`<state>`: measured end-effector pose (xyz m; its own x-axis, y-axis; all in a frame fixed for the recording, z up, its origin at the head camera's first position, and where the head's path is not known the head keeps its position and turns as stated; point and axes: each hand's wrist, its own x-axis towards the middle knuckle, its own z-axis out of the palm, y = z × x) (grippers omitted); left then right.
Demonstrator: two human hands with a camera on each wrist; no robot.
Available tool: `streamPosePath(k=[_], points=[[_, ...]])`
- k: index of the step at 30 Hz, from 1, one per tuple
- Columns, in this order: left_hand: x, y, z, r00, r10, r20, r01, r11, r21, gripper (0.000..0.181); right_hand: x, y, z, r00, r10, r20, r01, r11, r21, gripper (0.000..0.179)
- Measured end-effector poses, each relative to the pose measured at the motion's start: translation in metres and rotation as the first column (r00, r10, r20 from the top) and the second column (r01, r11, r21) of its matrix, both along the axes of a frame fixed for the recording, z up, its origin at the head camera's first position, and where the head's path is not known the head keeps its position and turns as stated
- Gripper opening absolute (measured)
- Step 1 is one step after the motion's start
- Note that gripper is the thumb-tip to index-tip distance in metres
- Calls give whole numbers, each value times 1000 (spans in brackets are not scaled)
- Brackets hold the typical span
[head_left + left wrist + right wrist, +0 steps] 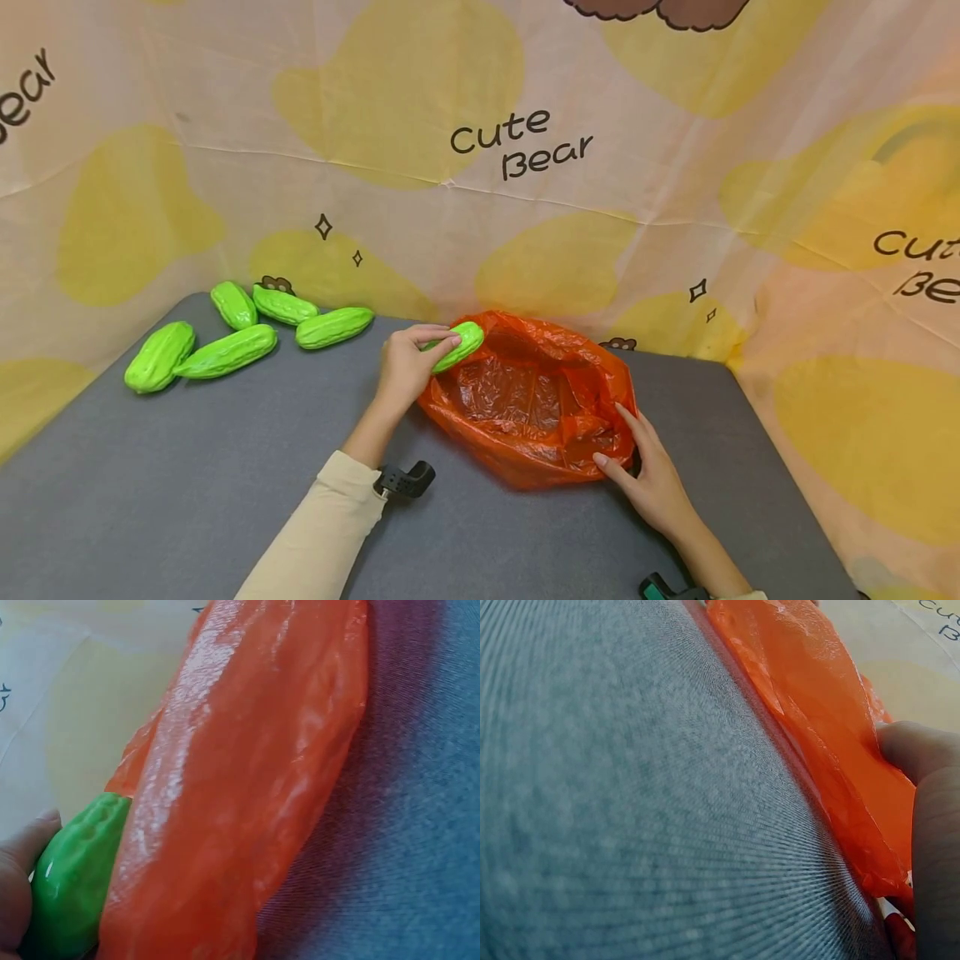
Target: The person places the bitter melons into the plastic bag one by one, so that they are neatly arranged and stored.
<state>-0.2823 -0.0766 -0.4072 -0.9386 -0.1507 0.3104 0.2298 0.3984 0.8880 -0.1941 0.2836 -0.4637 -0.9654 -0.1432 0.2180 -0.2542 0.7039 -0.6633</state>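
Note:
My left hand (408, 358) holds a bright green, ridged bitter melon (467, 343) between thumb and fingers, at the left rim of an open orange-red plastic bag (510, 462). In the left wrist view, the bitter melon (79, 877) overlaps the bag's side (247, 765), with the thumb along its top. At the bag's right side, my right hand (651, 471) grips the rim, its thumb and fingertips over the edge. The right wrist view has the thumb (922, 754) against the bag's plastic (817, 697). The bag's mouth faces up, and its crinkled inside shows.
Several more bitter melons lie at the back left of the grey table (225, 483), one of them (333, 327) nearest the bag. A printed cloth (390, 108) hangs behind the table and along its sides. Both wrists wear dark camera mounts (405, 480).

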Motion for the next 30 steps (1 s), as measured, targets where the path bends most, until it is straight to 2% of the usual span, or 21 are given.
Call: streamPosePath(k=[4,7,11,20,30], points=[[-1,2,-5,1000,1,2,-1,996,-94,23,0,0,0,1000,1,-1,-1,1000,2,78],[-1,2,-9,1000,2,1,-2,982,-187,23,0,0,0,1000,3,0,-3,1000,1,78],[0,3,-10,1000,-3,11,5,969,-246,20,0,0,0,1000,1,3,-1,1000,3,77],[1,2,-12,998,-45,33,53,955,-293,20,-1,1,-2,1000,-6,21,5,1000,10,79],[1,2,-13,997,-64,36,72,955,-286,18,0,0,-1,1000,-4,13,3,1000,11,77]])
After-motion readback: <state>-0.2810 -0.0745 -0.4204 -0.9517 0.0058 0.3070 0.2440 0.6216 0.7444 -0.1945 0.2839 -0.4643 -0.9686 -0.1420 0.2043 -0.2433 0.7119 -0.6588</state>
